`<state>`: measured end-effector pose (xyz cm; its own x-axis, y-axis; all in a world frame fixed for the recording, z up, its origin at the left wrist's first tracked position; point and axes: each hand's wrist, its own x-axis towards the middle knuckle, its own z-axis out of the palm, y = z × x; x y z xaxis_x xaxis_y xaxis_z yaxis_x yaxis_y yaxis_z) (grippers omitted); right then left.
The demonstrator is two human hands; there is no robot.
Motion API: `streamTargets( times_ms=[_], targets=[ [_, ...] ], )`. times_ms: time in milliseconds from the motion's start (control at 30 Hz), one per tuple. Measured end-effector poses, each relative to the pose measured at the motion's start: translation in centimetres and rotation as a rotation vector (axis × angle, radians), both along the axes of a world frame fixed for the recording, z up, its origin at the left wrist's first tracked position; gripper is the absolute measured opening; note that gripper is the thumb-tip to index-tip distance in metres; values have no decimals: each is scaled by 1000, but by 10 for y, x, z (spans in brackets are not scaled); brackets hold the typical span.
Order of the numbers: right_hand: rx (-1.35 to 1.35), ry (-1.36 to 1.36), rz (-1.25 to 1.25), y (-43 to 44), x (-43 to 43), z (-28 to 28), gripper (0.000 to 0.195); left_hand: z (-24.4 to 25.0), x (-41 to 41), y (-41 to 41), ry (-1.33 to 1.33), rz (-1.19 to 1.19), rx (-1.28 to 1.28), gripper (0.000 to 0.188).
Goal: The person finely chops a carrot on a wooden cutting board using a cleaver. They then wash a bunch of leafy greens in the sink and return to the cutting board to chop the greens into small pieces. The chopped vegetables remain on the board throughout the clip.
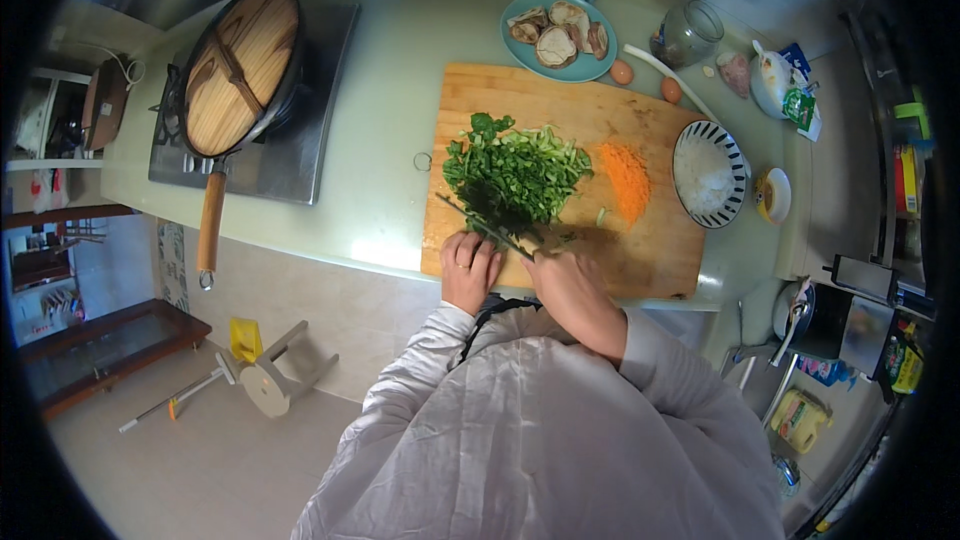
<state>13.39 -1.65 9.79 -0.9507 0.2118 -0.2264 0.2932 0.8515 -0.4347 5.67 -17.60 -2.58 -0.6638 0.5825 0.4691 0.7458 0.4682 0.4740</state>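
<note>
My right hand [566, 285] grips a kitchen knife [487, 225], its dark blade pointing left across the near edge of a pile of chopped leafy greens [517, 169]. The fingers of my left hand [469, 266] are bent down at the near left of the wooden cutting board [652, 270], just on the near side of the blade; whether they press on greens is hidden. A heap of shredded carrot [628, 178] lies right of the greens. A small piece of green [601, 216] lies between them, nearer to me.
A lidded pan [240, 75] sits on the stove at left. Behind the board stand a plate of sliced mushrooms or similar pieces [559, 41], eggs [621, 72], a long white stalk [675, 79] and a glass jar [690, 34]. To the right are a bowl of white food [709, 172] and a small bowl [774, 195].
</note>
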Motion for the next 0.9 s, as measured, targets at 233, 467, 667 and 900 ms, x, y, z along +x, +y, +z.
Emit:
streamTargets(
  times_ms=[233,467,667,900],
  targets=[
    [38,-150,17,-7,16,8,17,-15,2,-5,-95,-27,-71,30],
    [-23,-44,-57,-7,-14,-24,35,-6,-2,-6,-30,-43,-89,29],
    [4,-66,33,-1,10,10,24,-11,3,-11,-35,15,32,31],
    [76,-109,51,-22,11,-21,20,-17,1,-11,-163,-26,-97,31]
  ],
)
